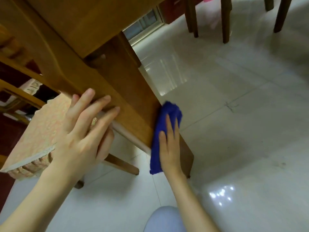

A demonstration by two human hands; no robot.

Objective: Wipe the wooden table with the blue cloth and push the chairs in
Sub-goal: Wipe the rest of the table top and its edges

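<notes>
The wooden table (75, 30) is seen from low down, and its top is not in view; only the underside frame and one table leg (127, 97) show. The blue cloth (171, 110) lies against the right face of this leg, low down. The right hand (168, 148) presses it there with straight fingers held close together, slightly blurred; the thumb is hidden. The left hand (80, 131) rests on the near face of the leg, fingers straight and spread, with a ring (94, 122) on one of them. Its thumb is mostly hidden behind the palm.

On the left stands a chair (21, 71) with a patterned cushion (41, 131), cut off by the edge. Dark legs of other chairs (225, 19) show at the top, the seats out of frame. On the tiled floor (250, 148) there is a small dark mark (231, 107), too faint to read. A knee (165, 218) shows at the bottom.
</notes>
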